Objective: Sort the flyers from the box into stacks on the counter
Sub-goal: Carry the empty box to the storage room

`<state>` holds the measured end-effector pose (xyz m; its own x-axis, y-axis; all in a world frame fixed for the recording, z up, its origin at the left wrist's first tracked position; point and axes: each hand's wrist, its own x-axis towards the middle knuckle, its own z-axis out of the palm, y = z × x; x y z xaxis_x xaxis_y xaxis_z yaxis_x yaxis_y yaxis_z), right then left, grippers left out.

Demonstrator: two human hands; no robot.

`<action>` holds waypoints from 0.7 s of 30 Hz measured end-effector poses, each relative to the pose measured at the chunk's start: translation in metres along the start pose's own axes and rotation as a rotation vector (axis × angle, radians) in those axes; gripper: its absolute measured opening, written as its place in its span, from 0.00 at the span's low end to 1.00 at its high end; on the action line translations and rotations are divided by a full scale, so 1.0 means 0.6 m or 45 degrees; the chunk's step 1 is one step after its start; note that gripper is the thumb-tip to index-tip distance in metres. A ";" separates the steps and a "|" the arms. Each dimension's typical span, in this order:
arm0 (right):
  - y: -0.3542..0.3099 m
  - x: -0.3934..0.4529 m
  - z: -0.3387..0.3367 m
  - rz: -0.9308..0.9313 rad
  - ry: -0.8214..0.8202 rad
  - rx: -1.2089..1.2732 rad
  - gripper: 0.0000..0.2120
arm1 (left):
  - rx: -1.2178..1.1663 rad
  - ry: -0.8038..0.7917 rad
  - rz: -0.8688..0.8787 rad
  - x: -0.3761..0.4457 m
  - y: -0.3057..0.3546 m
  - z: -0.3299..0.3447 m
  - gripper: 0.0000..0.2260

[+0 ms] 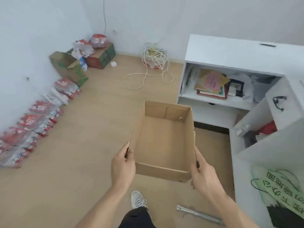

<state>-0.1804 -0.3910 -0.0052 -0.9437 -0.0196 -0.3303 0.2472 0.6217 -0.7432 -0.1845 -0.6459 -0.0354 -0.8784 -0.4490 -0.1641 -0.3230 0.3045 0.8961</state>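
Left hand (pixel 123 163) clamped on the left wall of the box (pixel 162 140), thumb curled over the rim, fingers beneath out of sight. Between both palms, held above the floor, box open-topped and apparently empty, long axis running away from the fingertips. Right hand (pixel 203 173) gripping the right wall; counter (pixel 279 155) with a green flyer (pixel 279 186) just beyond it, nearer this hand.

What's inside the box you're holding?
The cardboard box, held by the left hand and right hand, shows only its bare brown bottom, no flyers. The near wall hides a thin strip of the floor inside.
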 end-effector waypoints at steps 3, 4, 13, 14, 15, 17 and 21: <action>-0.092 0.107 0.083 -0.048 -0.144 -0.089 0.31 | 0.035 0.083 -0.074 0.107 -0.048 -0.080 0.18; -0.123 0.138 0.107 -0.059 -0.186 -0.099 0.32 | 0.038 0.101 -0.092 0.142 -0.058 -0.106 0.18; -0.311 0.355 0.279 -0.049 -0.407 -0.160 0.28 | 0.100 0.266 -0.250 0.393 -0.111 -0.250 0.17; -0.328 0.383 0.292 -0.057 -0.419 -0.181 0.28 | 0.091 0.276 -0.265 0.418 -0.114 -0.257 0.18; -0.344 0.412 0.304 -0.068 -0.427 -0.192 0.27 | 0.082 0.283 -0.278 0.445 -0.116 -0.262 0.18; -0.377 0.475 0.325 -0.076 -0.434 -0.155 0.26 | 0.090 0.303 -0.289 0.508 -0.113 -0.271 0.18; -0.451 0.628 0.355 -0.063 -0.434 -0.054 0.25 | 0.108 0.300 -0.287 0.676 -0.088 -0.279 0.18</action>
<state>-0.5559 -0.7330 -0.0525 -0.8246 -0.3067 -0.4753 0.1871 0.6451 -0.7408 -0.4646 -0.9845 -0.0803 -0.6792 -0.6918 -0.2452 -0.5364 0.2398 0.8092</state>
